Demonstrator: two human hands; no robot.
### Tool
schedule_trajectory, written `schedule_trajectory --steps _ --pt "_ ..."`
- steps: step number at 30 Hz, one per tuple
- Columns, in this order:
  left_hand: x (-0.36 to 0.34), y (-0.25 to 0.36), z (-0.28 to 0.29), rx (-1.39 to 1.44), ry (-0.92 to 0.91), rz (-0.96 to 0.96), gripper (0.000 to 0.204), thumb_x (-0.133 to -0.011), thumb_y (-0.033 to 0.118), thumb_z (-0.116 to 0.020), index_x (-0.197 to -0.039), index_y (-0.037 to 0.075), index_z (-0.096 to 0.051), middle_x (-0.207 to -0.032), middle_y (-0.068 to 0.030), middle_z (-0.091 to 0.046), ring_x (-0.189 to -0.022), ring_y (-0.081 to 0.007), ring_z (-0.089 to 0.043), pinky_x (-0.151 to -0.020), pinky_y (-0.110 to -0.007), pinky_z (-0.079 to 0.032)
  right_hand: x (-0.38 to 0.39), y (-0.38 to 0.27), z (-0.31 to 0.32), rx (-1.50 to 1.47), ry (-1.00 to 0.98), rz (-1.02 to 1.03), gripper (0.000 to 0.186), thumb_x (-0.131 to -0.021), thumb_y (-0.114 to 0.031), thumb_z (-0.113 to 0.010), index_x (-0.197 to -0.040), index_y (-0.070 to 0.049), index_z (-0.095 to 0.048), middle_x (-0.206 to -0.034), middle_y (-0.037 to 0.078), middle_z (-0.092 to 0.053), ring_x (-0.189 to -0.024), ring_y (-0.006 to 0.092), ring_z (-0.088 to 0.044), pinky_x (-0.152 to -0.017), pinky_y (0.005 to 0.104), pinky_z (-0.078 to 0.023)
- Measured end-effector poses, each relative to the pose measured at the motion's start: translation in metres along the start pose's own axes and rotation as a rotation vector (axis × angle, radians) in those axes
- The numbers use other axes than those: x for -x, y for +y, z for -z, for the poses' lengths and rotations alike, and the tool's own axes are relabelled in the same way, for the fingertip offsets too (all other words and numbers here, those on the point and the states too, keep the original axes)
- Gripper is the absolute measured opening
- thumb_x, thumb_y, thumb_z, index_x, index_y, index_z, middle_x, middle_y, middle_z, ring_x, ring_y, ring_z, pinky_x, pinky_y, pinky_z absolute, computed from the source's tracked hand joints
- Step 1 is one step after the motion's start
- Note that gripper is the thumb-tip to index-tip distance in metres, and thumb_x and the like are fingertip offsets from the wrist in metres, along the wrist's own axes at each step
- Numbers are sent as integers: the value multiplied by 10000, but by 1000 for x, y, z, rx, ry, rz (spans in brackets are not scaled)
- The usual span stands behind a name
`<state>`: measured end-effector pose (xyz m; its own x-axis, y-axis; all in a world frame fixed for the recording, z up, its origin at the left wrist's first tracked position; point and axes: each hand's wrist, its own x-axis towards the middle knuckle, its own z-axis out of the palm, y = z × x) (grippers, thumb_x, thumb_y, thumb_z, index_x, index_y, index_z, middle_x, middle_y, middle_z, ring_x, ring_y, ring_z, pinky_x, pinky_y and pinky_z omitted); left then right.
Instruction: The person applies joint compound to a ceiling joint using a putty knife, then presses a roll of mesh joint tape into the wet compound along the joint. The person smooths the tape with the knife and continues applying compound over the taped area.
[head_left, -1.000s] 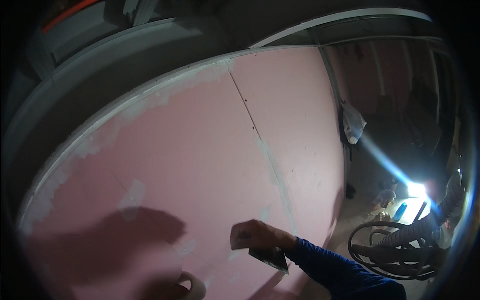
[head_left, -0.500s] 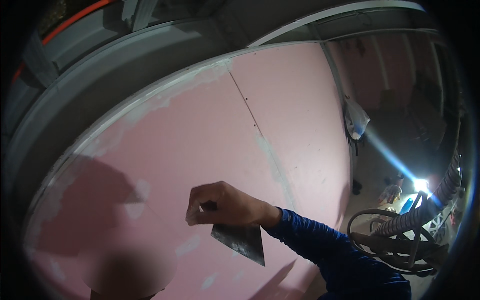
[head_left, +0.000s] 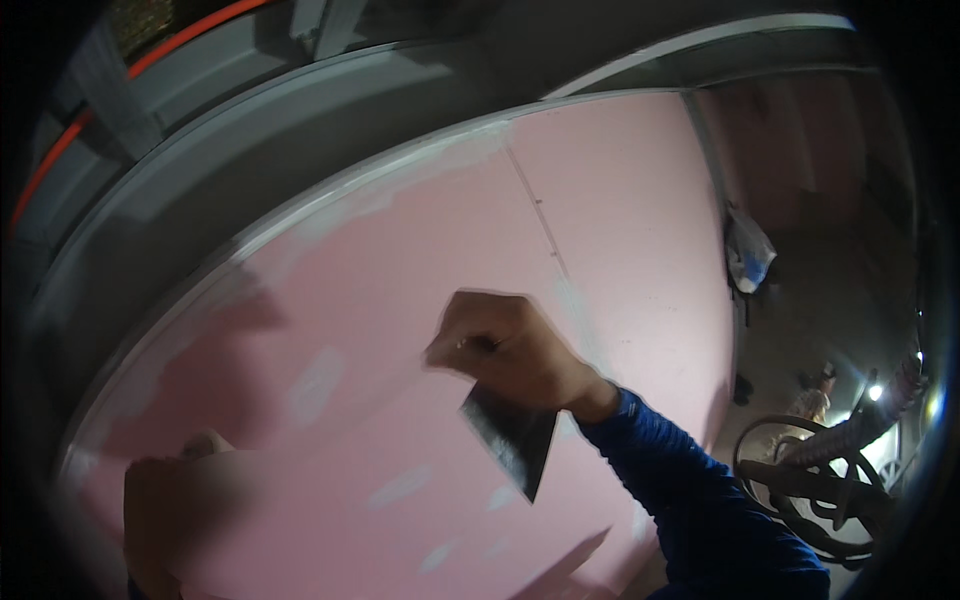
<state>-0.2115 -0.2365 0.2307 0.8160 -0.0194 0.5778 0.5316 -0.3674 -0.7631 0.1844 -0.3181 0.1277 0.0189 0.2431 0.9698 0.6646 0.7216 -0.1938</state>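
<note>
My right hand (head_left: 515,345), at the end of a blue sleeve, is closed in front of a pink wall board (head_left: 380,330). A putty knife is in its grip, and the dark, tapering blade (head_left: 515,440) hangs below the fingers. The handle is mostly hidden by the hand. Whether the blade touches the board, I cannot tell. At the lower left is my left hand (head_left: 165,500), dark and heavily blurred; its fingers, and anything they hold, cannot be made out. Pale filler patches (head_left: 400,485) mark the board between and below the hands.
A thin seam with screw dots (head_left: 540,205) runs down the board. Grey metal framing (head_left: 300,120) and an orange pipe (head_left: 190,35) cross above. To the right are a hanging plastic bag (head_left: 748,255), a bright lamp (head_left: 876,392), and a corrugated hose (head_left: 850,425) beside dark round tubing.
The view has shifted, moving the wall and bag rightward. My right hand appears higher and farther right with the putty knife. My left hand shows more, farther left and higher.
</note>
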Motion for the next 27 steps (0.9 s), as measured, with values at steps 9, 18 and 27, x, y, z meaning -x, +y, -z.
schedule_trajectory --steps 9,18,27 --pt "40 -29 20 169 -268 458 525 -752 500 -871 -910 9 -771 -654 -149 -677 -646 -338 -678 -681 -417 -535 -1 80 92 158 150 -277 223 -944 -164 -645 -804 -45 -519 -773 39 -448 -749 137 -467 -709 317 -401" --pt "129 -84 -7 -52 -253 477 491 -761 437 -821 -1061 56 -751 -730 -190 -683 -673 -378 -676 -649 -456 -541 -16 145 102 392 138 -201 196 -1017 -216 -602 -904 -61 -562 -851 0 -460 -782 110 -460 -725 284 -405" --pt "304 -201 -10 -416 -445 790 570 -849 218 -738 -1366 15 -610 -1242 -225 -632 -1108 -367 -606 -962 -492 -487 -23 131 84 347 348 -188 225 -981 -209 -665 -944 11 -690 -859 52 -656 -838 137 -595 -810 291 -475"
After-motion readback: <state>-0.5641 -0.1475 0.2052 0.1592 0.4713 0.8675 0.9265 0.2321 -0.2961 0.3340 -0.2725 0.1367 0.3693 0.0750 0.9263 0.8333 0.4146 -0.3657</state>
